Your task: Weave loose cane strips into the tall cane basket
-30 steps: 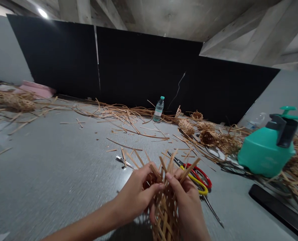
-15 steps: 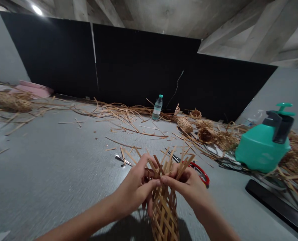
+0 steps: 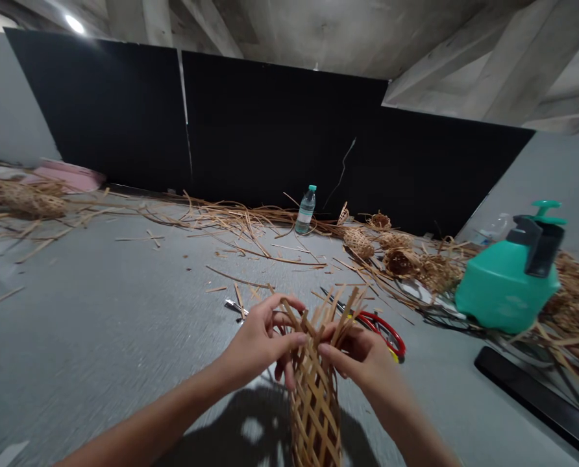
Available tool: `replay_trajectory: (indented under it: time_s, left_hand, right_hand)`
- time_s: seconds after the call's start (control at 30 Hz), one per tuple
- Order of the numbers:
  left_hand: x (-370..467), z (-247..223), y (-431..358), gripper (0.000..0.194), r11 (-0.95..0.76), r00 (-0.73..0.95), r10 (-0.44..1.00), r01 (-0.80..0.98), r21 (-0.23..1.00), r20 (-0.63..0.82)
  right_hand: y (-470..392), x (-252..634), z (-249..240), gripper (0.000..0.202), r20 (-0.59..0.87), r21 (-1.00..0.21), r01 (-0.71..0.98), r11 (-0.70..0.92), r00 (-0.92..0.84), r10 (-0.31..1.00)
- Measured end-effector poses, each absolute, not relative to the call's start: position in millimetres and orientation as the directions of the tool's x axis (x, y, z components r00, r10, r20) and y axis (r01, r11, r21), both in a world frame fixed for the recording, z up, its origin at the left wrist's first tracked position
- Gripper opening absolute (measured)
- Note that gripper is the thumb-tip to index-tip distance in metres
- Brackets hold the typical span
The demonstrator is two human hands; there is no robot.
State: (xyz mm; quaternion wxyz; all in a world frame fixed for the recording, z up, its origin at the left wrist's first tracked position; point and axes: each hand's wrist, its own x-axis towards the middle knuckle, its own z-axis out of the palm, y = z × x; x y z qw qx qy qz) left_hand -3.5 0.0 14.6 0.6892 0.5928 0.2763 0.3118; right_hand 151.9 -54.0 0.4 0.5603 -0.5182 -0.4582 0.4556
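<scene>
A tall, narrow basket (image 3: 316,408) of open bamboo weave stands in front of me, its loose strip ends fanning out at the top. My left hand (image 3: 270,331) pinches a strip at the left of the rim between thumb and fingers. On the other side, my right hand (image 3: 355,350) is closed on the rim and strips, thumb at the front. Scissors with red handles (image 3: 384,331) lie just behind my right hand. A slim metal tool (image 3: 235,307) rests behind my left hand, partly covered by it.
A water bottle (image 3: 306,209) stands at the back among loose bamboo strips (image 3: 241,217). Several small woven baskets (image 3: 360,241) lie to its right. A green spray bottle (image 3: 506,285) and a black phone-like slab (image 3: 533,399) are at the right. Another woven piece (image 3: 26,200) lies far left.
My hands have drawn slightly apart at the rim, the left one shifting left. The basket has tipped a little, and more of the scissors' handles shows.
</scene>
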Motion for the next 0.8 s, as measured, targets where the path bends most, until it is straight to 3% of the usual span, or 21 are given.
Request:
replay_trajectory:
  time_s: [0.17, 0.4, 0.5, 0.6, 0.7, 0.77, 0.8]
  left_hand:
    - [-2, 10, 2, 0.018, 0.139, 0.625, 0.78, -0.143, 0.98, -0.019]
    - [0, 10, -1, 0.019, 0.046, 0.55, 0.834, -0.146, 0.988, 0.043]
    - [-3, 14, -2, 0.037, -0.101, 0.455, 0.88, -0.094, 0.99, 0.133]
    - [-8, 15, -3, 0.052, -0.372, 0.264, 0.895, 0.002, 0.928, 0.358]
    - [-8, 12, -5, 0.036, -0.524, 0.125, 0.851, 0.154, 0.838, 0.509]
    - [-5, 6, -8, 0.036, -0.442, 0.194, 0.893, 0.204, 0.874, 0.406]
    - [-3, 3, -9, 0.048, -0.351, 0.277, 0.916, 0.201, 0.914, 0.291]
  right_hand:
    - [-54, 148, -2, 0.011, 0.04, -0.998, -0.039, 0.05, 0.224, 0.974]
    - [-55, 145, -6, 0.013, 0.016, -0.999, -0.041, 0.022, 0.136, 0.991]
    - [-56, 138, -10, 0.015, 0.073, -0.994, -0.069, 0.084, 0.145, 0.987]
    - [-54, 136, -12, 0.019, 0.132, -0.98, -0.108, 0.166, 0.271, 0.954]
    - [-51, 141, -12, 0.021, 0.183, -0.96, -0.113, 0.256, 0.44, 0.879]
    - [-51, 143, -12, 0.022, 0.186, -0.947, -0.138, 0.29, 0.503, 0.844]
    - [-51, 144, -12, 0.022, 0.175, -0.94, -0.165, 0.298, 0.518, 0.837]
